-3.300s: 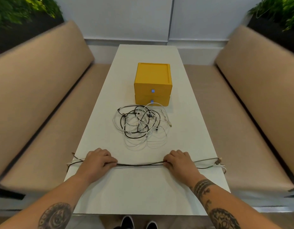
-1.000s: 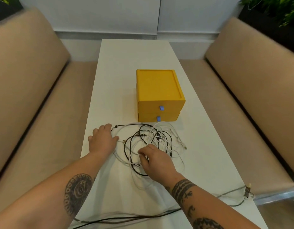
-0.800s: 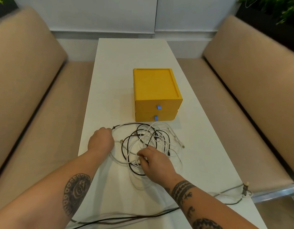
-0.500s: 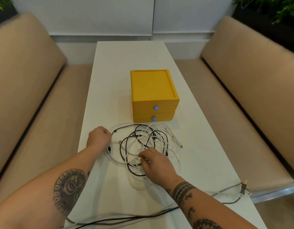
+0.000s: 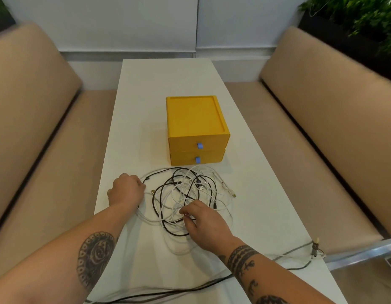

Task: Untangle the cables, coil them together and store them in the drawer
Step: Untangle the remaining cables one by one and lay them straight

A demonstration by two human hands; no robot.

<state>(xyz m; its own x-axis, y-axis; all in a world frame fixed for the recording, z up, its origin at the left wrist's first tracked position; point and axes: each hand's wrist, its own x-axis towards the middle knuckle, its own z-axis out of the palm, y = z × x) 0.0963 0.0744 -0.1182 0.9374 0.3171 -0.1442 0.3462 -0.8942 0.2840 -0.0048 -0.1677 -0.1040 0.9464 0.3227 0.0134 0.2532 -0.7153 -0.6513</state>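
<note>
- On the white table, near its middle, a yellow drawer box is sitting with both drawers closed. A blue pull tab is showing on the upper front and another on the lower one.
- Just in front of the box, a tangle of cables is lying loose on the tabletop. Black and white strands are looping over one another, and several plug ends are poking out on the right side.
- At the tangle's left edge, the left hand is resting knuckles-up with its fingers curled into a fist. A black strand is running into the fist and a white one is coming out beneath the wrist, so the hand is gripping the cables.
- The right hand is reaching onto the near side of the tangle. Its thumb and forefinger are pinching white strands together, and the other fingers are curling loosely behind them.
- A second bunch of cables is lying stretched out along the near edge of the table. It is passing under both forearms and reaching the right edge.
- Tan padded benches are flanking the table on both sides, and green plants are showing at the upper right.
</note>
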